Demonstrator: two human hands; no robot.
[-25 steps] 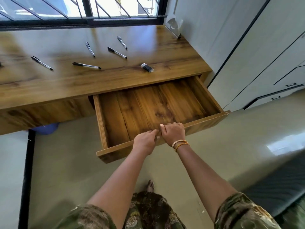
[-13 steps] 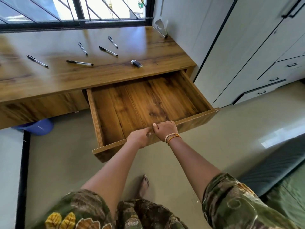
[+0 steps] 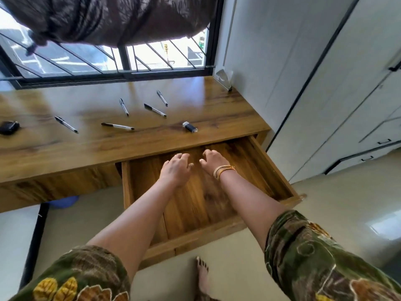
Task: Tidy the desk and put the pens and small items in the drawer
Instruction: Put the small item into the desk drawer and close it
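Nearest the body, drawer [image 3: 195, 205]: pulled well out from under the desk top, its wooden floor bare; half a second ago both hands gripped its front rail, now they have let go, so I judge the opening step done and the gathering about to start
Left hand [image 3: 174, 168]: over the back of the drawer, fingers loosely curled, holding nothing
Right hand [image 3: 213, 160]: just beside the left one but not touching it, bangles at the wrist, fingers relaxed and empty
Desk [image 3: 65, 148]: everything to be stowed lies on its top, beyond the hands
Small black and silver item [image 3: 189, 126]: closest to the drawer, near the front edge, long axis slanting from far left to near right
Front pen [image 3: 117, 126]: lies almost crosswise, dark cap to the left
Left pen [image 3: 66, 124]: slants from far left to near right
Middle pen [image 3: 124, 106]: runs mostly front to back, slightly tilted
Right-centre pen [image 3: 155, 109]: slants down to the right, dark end at far left
Far pen [image 3: 162, 98]: steep diagonal, farthest back
Dark object [image 3: 8, 127]: at the left edge, too blurred to identify
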